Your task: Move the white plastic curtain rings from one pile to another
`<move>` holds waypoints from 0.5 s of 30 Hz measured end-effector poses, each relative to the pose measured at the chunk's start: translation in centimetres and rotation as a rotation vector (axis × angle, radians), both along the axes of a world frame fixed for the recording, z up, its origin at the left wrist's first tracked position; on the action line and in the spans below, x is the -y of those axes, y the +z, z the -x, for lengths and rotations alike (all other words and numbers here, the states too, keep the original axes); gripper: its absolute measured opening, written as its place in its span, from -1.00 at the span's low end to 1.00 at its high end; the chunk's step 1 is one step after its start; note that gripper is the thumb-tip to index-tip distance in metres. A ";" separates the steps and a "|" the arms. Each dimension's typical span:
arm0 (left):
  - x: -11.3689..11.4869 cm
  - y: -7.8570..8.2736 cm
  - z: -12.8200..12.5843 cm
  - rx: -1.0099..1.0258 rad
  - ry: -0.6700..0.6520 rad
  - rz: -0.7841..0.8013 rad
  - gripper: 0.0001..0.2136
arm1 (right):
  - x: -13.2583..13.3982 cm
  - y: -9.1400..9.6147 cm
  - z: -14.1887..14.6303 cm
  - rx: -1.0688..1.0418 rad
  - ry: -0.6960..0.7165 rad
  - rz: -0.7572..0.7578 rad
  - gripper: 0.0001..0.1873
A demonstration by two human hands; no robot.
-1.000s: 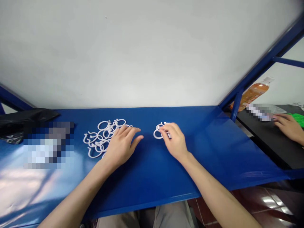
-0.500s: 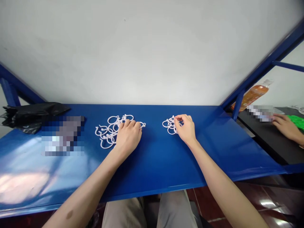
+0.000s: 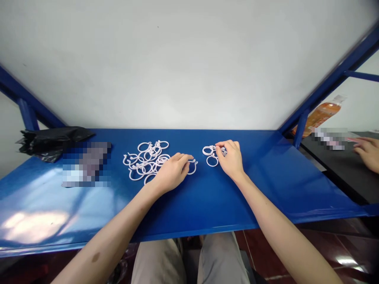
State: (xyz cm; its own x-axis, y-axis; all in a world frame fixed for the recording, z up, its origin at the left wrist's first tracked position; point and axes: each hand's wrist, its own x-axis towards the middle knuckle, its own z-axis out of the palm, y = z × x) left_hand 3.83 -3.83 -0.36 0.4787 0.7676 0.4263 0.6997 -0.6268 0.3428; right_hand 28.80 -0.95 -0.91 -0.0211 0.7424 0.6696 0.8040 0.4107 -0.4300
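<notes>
Several white plastic open rings with small knobbed ends (image 3: 152, 153) lie in a loose pile on the blue table (image 3: 204, 201). My left hand (image 3: 174, 171) is at the right side of that pile, palm down, with its fingers closed on a single white ring (image 3: 195, 169) that sticks out past the fingertips. Farther right, a smaller group of white rings (image 3: 212, 165) lies under and beside my right hand (image 3: 232, 157). Thumb and index finger of that hand are pinched together at a white ring; the fingers partly hide it.
On the left lie a black plastic bag (image 3: 53, 142) and a blurred dark flat object (image 3: 91, 159). Blue frame bars (image 3: 302, 128) rise at the table's right end. Beyond are a black table (image 3: 334, 165), an orange drink bottle (image 3: 324, 114) and another person's hand (image 3: 367, 152).
My left hand has moved right, away from the larger pile, with a white ring in its fingers. My right hand stays at the small group, whose rings have shifted. The view has turned slightly.
</notes>
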 end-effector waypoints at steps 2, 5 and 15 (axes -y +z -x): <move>0.2 0.0 -0.1 -0.028 -0.032 0.016 -0.74 | 0.4 0.1 0.4 -0.002 0.028 0.004 -0.85; 0.3 0.1 -0.1 -0.060 -0.037 0.030 -0.75 | 0.9 0.3 0.8 0.001 0.063 -0.001 -0.85; 0.3 0.5 -0.1 0.057 0.067 0.034 -0.86 | 3.1 1.3 2.3 0.002 0.419 0.390 -0.85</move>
State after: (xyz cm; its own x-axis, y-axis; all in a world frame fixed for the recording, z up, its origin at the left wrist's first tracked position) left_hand 3.90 -4.16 0.10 0.4016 0.8115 0.4245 0.7185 -0.5666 0.4034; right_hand 26.50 -4.01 0.36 -0.3683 0.8624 0.3472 0.6074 0.5060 -0.6125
